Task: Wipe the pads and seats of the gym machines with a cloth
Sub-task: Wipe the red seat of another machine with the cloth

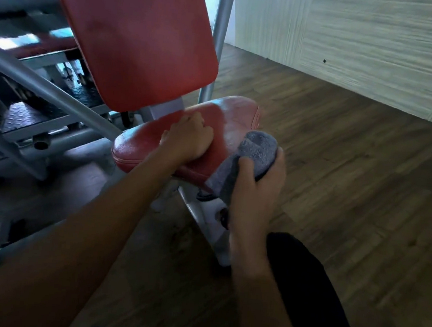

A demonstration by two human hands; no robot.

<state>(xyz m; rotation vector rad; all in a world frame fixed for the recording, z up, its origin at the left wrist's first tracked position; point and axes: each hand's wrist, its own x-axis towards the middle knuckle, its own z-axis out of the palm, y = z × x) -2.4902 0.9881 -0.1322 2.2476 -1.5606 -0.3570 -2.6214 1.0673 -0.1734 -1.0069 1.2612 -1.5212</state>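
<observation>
leaning in from the left, the grey metal machine frame (45, 86) carries a tilted red padded backrest (132, 36) and, below it, a red padded seat (235, 112) whose long axis runs from its near left corner to its far right corner. the left hand (185, 136) rests on the middle of the seat, fingers curled in, clenched on nothing i can see. just right of it, at the seat's near right edge, the bunched grey terry cloth (256, 148) lies against the pad. the right hand (258, 178) grasps it, thumb on top. the paler far right end of the seat lies just beyond the cloth, so the next stroke likely belongs to the right hand, running along that axis.
</observation>
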